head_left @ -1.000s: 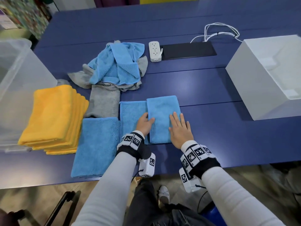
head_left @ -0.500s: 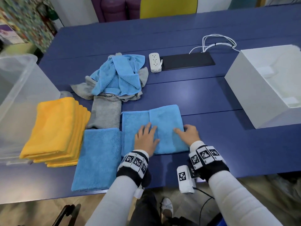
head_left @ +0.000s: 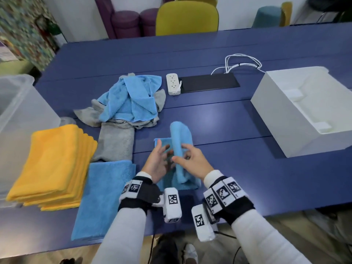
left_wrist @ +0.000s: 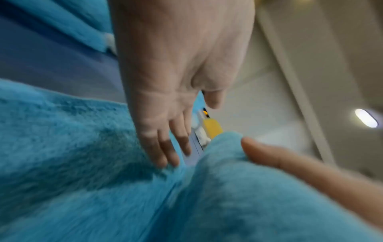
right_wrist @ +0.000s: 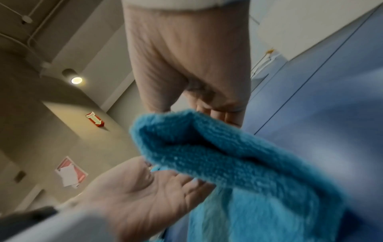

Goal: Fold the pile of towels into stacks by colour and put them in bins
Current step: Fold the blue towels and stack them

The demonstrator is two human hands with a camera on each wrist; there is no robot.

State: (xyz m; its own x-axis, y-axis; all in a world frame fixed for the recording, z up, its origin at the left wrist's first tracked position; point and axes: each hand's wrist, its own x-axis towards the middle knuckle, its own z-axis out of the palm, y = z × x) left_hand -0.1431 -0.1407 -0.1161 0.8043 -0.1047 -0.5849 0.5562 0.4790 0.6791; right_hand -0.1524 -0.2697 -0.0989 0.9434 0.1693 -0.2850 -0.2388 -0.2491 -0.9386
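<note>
**Blue towel raised on edge between two hands during folding**

A blue towel (head_left: 180, 149) is shown at the near middle of the dark blue table (head_left: 238, 134), one half lying flat on the surface and the other half lifted into an upright fold. The raised fold is held by the right hand (head_left: 196, 164): in the head view its thumb is seen on the near face of the fold and its fingers are curled behind it; in the right wrist view the same fold (right_wrist: 207, 144) is seen draped over the fingers. The left hand (head_left: 157, 164) is held palm inward just beside the fold, with fingers straight and slightly spread; in the left wrist view its fingertips (left_wrist: 165, 157) are seen resting on the flat half of the towel (left_wrist: 72, 139), and nothing is gripped by them.

To the left of this towel, a folded blue towel (head_left: 102, 199) is laid flat near the table's front edge, with a folded grey towel (head_left: 116, 143) just beyond it. A stack of folded yellow towels (head_left: 51, 164) is placed further left, beside a translucent plastic bin (head_left: 19, 115). An unfolded pile of blue and grey towels (head_left: 131, 100) is heaped behind the grey one. A white bin (head_left: 297, 115) stands well apart on the right. A white power strip (head_left: 173, 84), a black flat panel (head_left: 209, 82) and coiled white cables (head_left: 242, 61) are seen toward the far side.
</note>
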